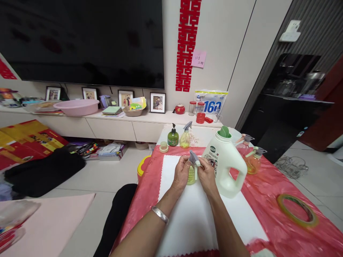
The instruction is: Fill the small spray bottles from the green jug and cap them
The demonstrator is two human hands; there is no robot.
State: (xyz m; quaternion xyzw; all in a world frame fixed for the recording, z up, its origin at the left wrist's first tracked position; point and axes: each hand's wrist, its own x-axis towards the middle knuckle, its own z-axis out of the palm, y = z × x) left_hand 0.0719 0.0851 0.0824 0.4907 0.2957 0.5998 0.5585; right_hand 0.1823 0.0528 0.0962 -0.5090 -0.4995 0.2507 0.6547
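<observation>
Both my hands are closed around the upper part of a small spray bottle (191,175) with yellowish liquid and a grey trigger head. My left hand (181,172) grips its left side near the neck. The fingers of my right hand (206,172) close on the right side of the spray head. The bottle stands upright over a white sheet (184,221). Just right of my right hand is a large pale green detergent jug (227,164), its cap off and a green piece in its mouth. Behind are a green pump bottle (173,137) and another spray bottle (184,138).
Two more spray bottles, one pink (243,147) and one orange (253,164), stand behind the jug. A roll of tape (297,210) lies on the red plastic cover (270,185) at right. A round cap (163,146) sits at the far left corner. A low cabinet (112,125) runs along the wall.
</observation>
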